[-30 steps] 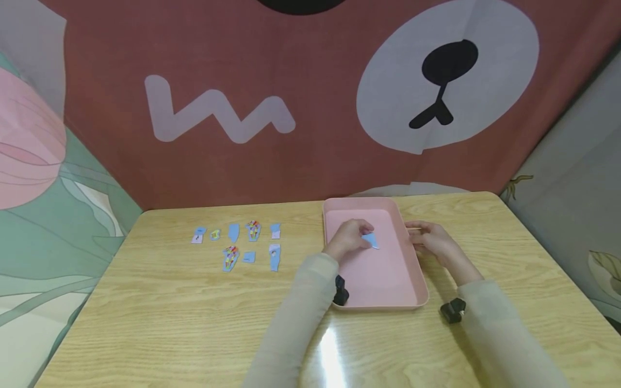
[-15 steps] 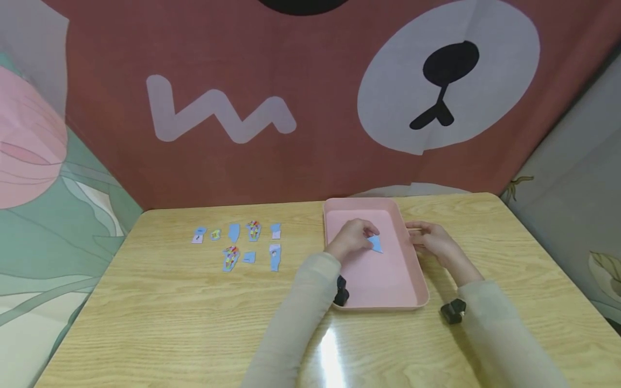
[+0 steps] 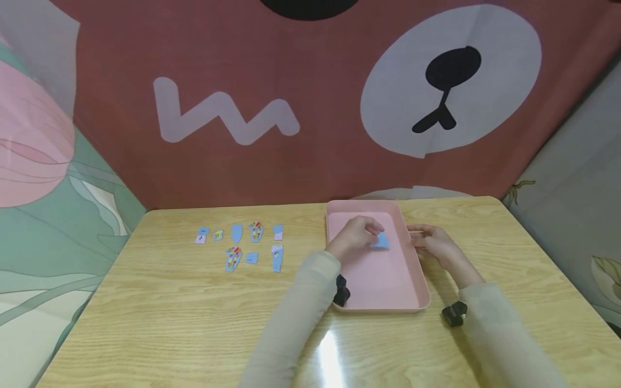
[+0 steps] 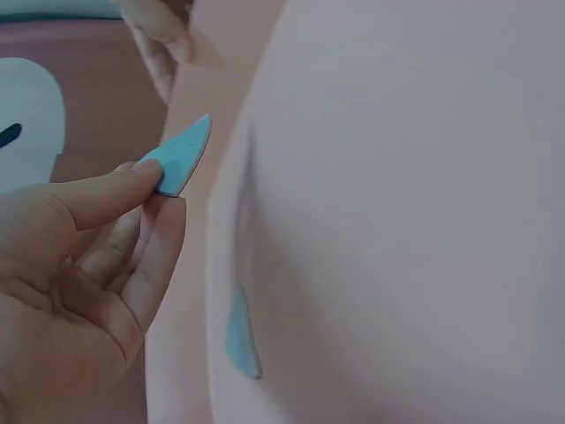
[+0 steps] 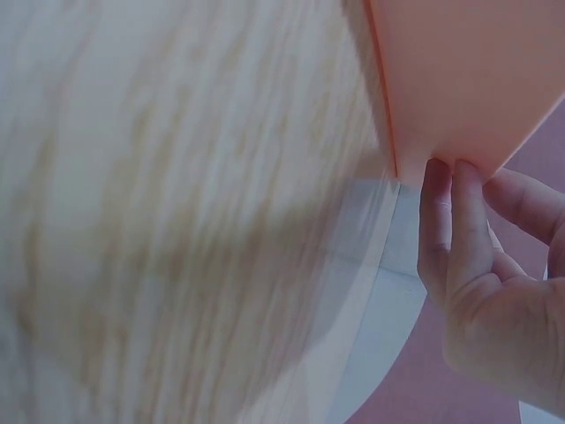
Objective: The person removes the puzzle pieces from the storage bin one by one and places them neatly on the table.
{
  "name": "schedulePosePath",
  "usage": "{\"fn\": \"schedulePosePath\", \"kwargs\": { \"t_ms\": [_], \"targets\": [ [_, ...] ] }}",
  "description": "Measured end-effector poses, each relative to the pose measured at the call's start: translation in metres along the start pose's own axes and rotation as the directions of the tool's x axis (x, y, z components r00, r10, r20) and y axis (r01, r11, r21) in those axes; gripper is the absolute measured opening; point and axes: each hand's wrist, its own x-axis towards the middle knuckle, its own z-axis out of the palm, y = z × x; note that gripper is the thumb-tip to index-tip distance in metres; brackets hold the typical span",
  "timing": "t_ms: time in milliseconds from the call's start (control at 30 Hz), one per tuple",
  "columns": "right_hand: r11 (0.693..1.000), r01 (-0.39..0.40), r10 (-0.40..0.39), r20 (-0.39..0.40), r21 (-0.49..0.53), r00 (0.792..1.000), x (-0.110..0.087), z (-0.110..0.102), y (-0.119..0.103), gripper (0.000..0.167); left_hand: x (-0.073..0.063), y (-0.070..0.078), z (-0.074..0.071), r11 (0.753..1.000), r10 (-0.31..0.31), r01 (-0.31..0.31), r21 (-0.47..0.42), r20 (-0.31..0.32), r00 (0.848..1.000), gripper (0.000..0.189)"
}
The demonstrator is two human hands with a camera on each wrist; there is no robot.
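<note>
Over the pink tray (image 3: 378,285), my left hand (image 3: 356,236) pinches a thin light blue puzzle piece (image 4: 184,157) between thumb and fingers. The piece has a pointed tip and is held tilted. In the left wrist view a second light blue piece (image 4: 240,336) lies inside the tray, close to its wall. My right hand (image 3: 434,242) is at the tray's right side, outside it. Its fingertips (image 5: 466,172) touch the outer wall in the right wrist view, with the fingers fairly straight.
Several flat puzzle pieces lie in two rows on the wooden table (image 3: 160,302) to the left, among them a plain blue one (image 3: 236,233) and a multicoloured one (image 3: 233,258). A brown printed cloth (image 3: 330,134) hangs behind the table's far edge.
The left hand has shifted slightly right over the tray, and the blue puzzle piece in it has turned. The right hand stays at the tray's side. The head view has tilted a little.
</note>
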Motion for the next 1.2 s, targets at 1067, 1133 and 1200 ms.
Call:
{"fn": "schedulePosePath", "kwargs": {
  "t_ms": [1067,1133,1200],
  "targets": [
    [0.999,-0.018,0.018,0.005,-0.039,1.0,-0.001,-0.001,0.0,0.057,-0.051,-0.003,-0.051,0.909,-0.092,0.082,-0.408,-0.005,0.996,0.036],
    [0.999,-0.013,0.013,0.004,-0.039,1.0,-0.001,0.0,-0.001,0.057,-0.055,-0.006,-0.054,0.909,-0.094,0.078,-0.409,-0.02,0.995,0.036],
    [0.999,-0.01,0.011,0.007,-0.038,1.0,-0.001,0.0,-0.001,0.057,-0.059,-0.009,-0.058,0.909,-0.098,0.076,-0.409,-0.034,0.995,0.037]
  ]
}}
